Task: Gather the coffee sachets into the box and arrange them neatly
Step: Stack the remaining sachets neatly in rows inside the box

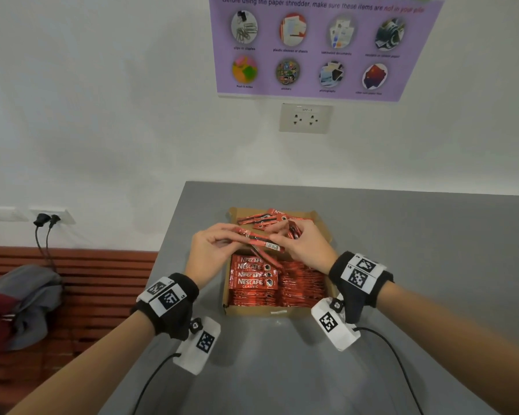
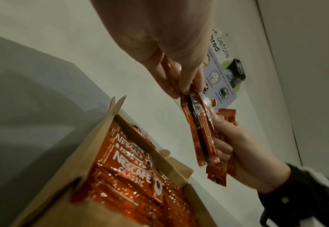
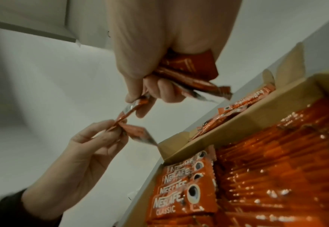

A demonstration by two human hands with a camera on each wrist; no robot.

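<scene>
An open cardboard box (image 1: pixel 277 310) stands on the grey table. Its near part holds red Nescafe coffee sachets (image 1: pixel 253 277) in flat rows; loose sachets (image 1: pixel 262 219) lie jumbled in the far part. Both hands hover over the box's middle. My left hand (image 1: pixel 222 239) pinches one end of a few long sachets (image 1: pixel 259 241). My right hand (image 1: pixel 285 235) pinches their other end and also grips a bunch of sachets (image 3: pixel 188 72) in its palm. In the left wrist view, the left fingertips (image 2: pixel 181 87) clamp the sachets' (image 2: pixel 200 132) top end.
The table (image 1: pixel 402 250) ends at the white wall behind the box and at its left edge. A slatted red bench (image 1: pixel 102 280) with grey and red clothing (image 1: pixel 18 304) stands to the left. Wall sockets (image 1: pixel 305 118) and a purple poster (image 1: pixel 321 46) hang above. Wrist cables trail over the near table.
</scene>
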